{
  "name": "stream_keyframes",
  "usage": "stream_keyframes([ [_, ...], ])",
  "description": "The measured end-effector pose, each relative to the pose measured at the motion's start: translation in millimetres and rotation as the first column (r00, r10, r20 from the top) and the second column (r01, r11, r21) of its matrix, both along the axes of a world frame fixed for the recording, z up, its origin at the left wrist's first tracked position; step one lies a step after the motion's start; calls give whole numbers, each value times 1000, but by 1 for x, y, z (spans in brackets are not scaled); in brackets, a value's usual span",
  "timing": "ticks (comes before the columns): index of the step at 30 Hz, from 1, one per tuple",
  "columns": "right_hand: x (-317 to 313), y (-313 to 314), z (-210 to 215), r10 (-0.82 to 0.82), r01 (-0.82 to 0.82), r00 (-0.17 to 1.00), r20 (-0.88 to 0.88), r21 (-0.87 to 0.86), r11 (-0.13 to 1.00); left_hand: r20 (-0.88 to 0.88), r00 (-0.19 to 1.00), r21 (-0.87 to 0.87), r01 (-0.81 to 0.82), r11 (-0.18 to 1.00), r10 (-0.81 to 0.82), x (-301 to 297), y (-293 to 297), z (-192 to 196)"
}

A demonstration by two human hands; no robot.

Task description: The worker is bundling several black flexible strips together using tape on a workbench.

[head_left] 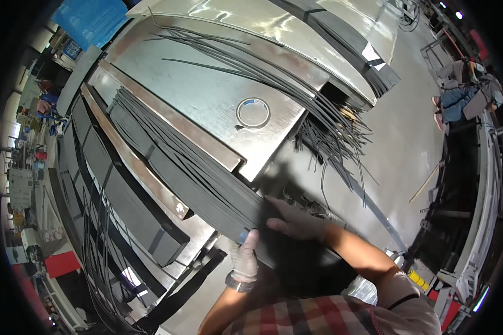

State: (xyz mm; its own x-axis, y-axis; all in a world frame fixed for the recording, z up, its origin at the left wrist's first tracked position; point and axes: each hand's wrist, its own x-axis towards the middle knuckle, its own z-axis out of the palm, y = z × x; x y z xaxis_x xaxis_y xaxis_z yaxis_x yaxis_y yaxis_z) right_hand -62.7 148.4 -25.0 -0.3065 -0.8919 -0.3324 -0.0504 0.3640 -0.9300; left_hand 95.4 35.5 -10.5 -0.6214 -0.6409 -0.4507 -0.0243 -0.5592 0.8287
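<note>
A long bundle of thin dark grey strips [198, 181] lies in a metal channel and runs over its near end toward me. My left hand [245, 259], in a pale glove, grips the bundle's left edge near a small bluish patch [242, 235], thumb on top and fingers hidden beneath. On the other edge, my right hand [297, 219], also gloved, holds the bundle with its fingers pointing left. Dark shadow covers the strips between and below my hands, so their near end is hard to make out.
A roll of tape [253, 113] lies on the metal table [207, 92]. Loose thin strips [335, 120] hang over its right edge. Thicker banded bundles [134, 204] rest at left, another bundle [346, 44] at the back. A seated person [466, 97] is at far right.
</note>
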Motion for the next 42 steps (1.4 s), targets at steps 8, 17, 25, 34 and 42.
stream_keyframes([
  [8,1,6,-3,-14,17,996,85,-36,999,138,987,54,73,996,-80,-2,-12,-10],
  [17,11,23,-35,22,-20,997,68,-29,999,23,991,55,130,990,-131,5,13,-33],
  [25,-118,-85,10,-288,156,46,-957,-278,948,150,982,-41,119,992,-112,11,-15,-32],
  [34,-37,-27,110,49,-150,898,-437,-200,968,377,872,-529,478,701,-311,52,-22,95],
  [42,-25,-20,152,458,-482,876,-149,-272,833,50,734,-322,654,684,-678,76,-56,73],
])
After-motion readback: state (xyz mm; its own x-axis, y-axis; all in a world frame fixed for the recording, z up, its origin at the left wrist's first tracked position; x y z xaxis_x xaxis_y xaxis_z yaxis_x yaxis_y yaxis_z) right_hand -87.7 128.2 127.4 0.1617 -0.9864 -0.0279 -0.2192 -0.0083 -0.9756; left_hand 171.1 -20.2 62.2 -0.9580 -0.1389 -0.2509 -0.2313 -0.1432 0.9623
